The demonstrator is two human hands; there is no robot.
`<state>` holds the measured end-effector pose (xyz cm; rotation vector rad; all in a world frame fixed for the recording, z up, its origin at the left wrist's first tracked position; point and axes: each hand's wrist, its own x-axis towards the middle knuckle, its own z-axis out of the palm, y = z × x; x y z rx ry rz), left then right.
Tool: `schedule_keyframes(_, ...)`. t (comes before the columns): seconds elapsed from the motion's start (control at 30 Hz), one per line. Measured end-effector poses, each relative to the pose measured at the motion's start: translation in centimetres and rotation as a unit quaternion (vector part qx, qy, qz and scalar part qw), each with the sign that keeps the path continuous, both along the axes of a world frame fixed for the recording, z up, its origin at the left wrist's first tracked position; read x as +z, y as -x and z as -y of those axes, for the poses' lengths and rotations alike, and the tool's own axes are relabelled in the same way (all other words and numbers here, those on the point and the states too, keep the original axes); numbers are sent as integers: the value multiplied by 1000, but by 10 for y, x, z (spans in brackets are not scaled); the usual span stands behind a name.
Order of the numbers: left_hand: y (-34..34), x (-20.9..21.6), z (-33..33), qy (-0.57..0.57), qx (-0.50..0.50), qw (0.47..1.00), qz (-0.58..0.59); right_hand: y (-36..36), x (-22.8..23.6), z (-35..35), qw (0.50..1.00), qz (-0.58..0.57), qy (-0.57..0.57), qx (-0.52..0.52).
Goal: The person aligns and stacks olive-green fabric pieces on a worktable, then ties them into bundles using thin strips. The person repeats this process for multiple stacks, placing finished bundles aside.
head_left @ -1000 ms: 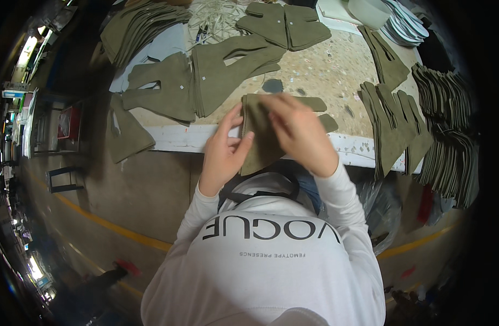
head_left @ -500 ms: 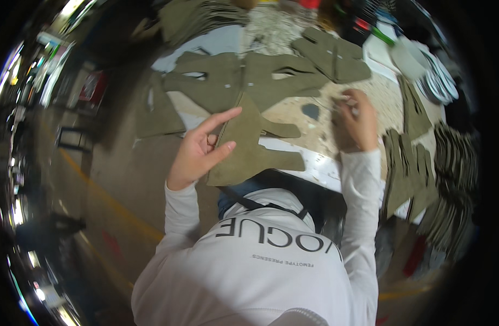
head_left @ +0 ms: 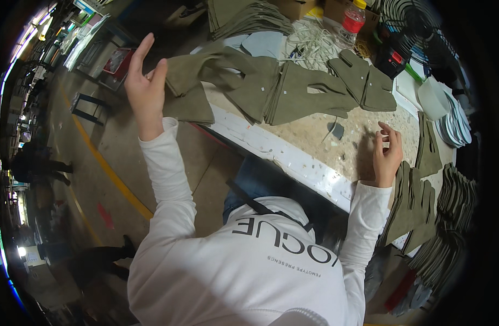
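Note:
My left hand [head_left: 145, 81] is raised at the table's left end, thumb and fingers spread, holding nothing. Just beside it, an olive fabric piece [head_left: 191, 66] with a curved cut-out, slightly blurred, lies over the left pile of similar pieces [head_left: 192, 110]. My right hand [head_left: 388, 155] hovers over or rests on the right part of the table, fingers loosely bent and apart, with nothing visible in them. A small dark grey scrap [head_left: 336, 130] and a thin white strand lie left of it. Stacked olive pieces [head_left: 298, 106] spread across the middle.
Further olive stacks stand at the right edge [head_left: 458, 190] and far left [head_left: 249, 19]. White cord-like scraps [head_left: 314, 41], a bottle with a yellow cap [head_left: 352, 24], a black fan [head_left: 418, 19] and a white roll [head_left: 434, 98] occupy the back. A stool [head_left: 89, 108] stands on the floor at left.
My left hand has moved up and left and let go of the olive piece, now over the left pile. My right hand has shifted slightly down and right, its fingers loosened. The view has shifted.

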<state>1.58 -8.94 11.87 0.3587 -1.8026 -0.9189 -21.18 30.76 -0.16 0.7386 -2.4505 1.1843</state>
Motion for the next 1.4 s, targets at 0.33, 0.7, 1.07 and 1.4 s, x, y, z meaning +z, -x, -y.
schedule_keyframes(0.33,-13,32,41,-76,28,997,2,-37,28,32,972,179,104,110)
schedule_keyframes(0.7,26,-101,-174,-184,-221,956,61,-117,32,99,798,438,305,281)
schedule_keyframes(1.07,-5,-109,-181,-534,-248,808,18,-132,29,92,718,536,374,241)
schedule_keyframes(1.4,36,-42,-129,-207,-298,917,165,-138,26,73,866,335,319,190)
